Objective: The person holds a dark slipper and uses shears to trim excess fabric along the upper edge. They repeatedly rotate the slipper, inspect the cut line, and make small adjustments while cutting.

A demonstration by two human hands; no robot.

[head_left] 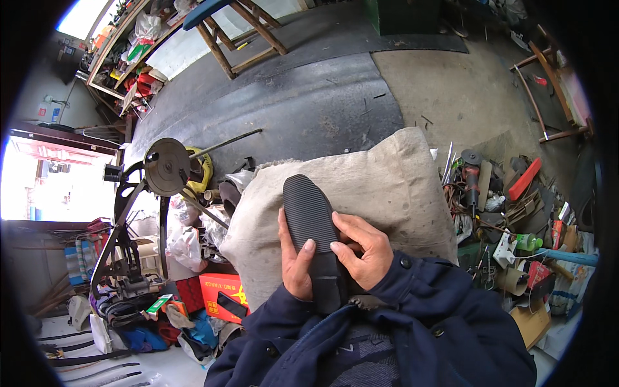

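Observation:
A black shoe [305, 209] is held sole up over my lap, its toe pointing away from me and its heel toward my body. Fine ridges run across the front of the sole. My left hand [296, 261] grips its left side, thumb lying on the sole near the waist. From the right, my right hand [364, 248] closes on the other edge, with the thumb against the side of the sole; its other fingers are partly hidden behind the shoe. Beneath both hands a beige cloth [400, 187] covers my lap.
On the left stands a black metal hand-cranked machine with a round wheel [166, 166]. A red box [216, 290] with a phone [231, 305] on it lies below. Tools, including an angle grinder [472, 184], crowd the right side. A wooden stool [242, 32] stands ahead.

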